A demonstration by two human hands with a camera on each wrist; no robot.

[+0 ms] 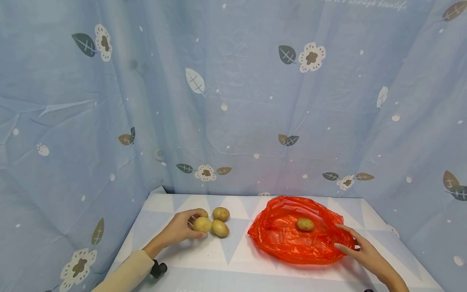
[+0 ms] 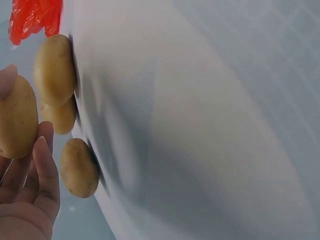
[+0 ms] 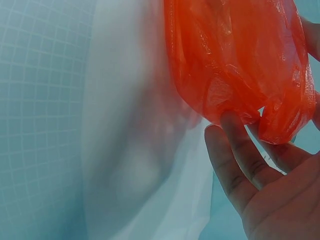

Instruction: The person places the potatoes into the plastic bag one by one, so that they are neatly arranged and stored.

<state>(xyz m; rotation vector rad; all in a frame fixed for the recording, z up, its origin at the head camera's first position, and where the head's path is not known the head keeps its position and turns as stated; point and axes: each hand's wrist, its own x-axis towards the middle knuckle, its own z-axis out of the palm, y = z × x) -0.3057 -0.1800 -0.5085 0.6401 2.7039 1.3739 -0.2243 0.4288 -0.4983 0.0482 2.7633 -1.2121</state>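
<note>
My left hand [image 1: 179,229] grips a potato [image 1: 202,224] between thumb and fingers; the left wrist view shows this potato [image 2: 17,120] raised off the table. Beside it lie a potato [image 1: 220,229] to the right, another potato [image 1: 221,213] farther back, and one partly hidden potato [image 1: 202,211] behind the fingers. A red plastic bag [image 1: 277,239] lies spread with its mouth gaping, and a single potato [image 1: 305,224] rests in it. At the bag's right edge my right hand [image 1: 366,251] touches the plastic with fairly straight, spread fingers [image 3: 240,145].
The table [image 1: 219,263] has a white and pale blue triangle cover. Blue patterned curtain [image 1: 248,113] hangs behind it and along both sides. A small black object [image 1: 158,269] sits by the left wrist.
</note>
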